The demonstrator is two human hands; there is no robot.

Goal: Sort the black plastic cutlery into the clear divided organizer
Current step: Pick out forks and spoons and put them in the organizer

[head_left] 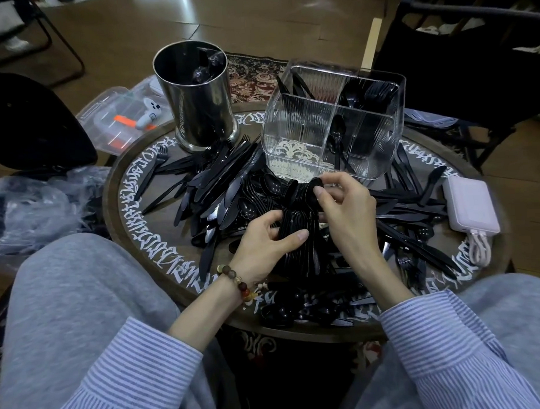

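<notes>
two striped sleeves and grey-trousered knees frame the near edge of the round counter, which carries white script around its rim. both hands meet over its middle on one stack of nested black spoons. left hand, with one bead bracelet on the wrist, curls thumb and fingers round the bunched handles, so its grip is closed on the stack. right hand pinches the bowl end of the same stack between thumb and forefinger, the other fingers loosely bent.

around the stack lies a loose heap of cutlery, knives, forks and spoons mixed, too many and too tangled to count; more spoons lie at the near rim.

one clear organizer with ribbed walls stands just beyond the hands, split into four compartments. near left compartment holds nothing; near right holds a few spoons, perhaps three; far right holds forks, number unclear; far left shows a few black handles against its wall.

one steel cylinder stands at the far left of the counter, with dark pieces inside. one white power bank with one cable sits at the right rim. one clear plastic box lies on the floor past the counter's left.
</notes>
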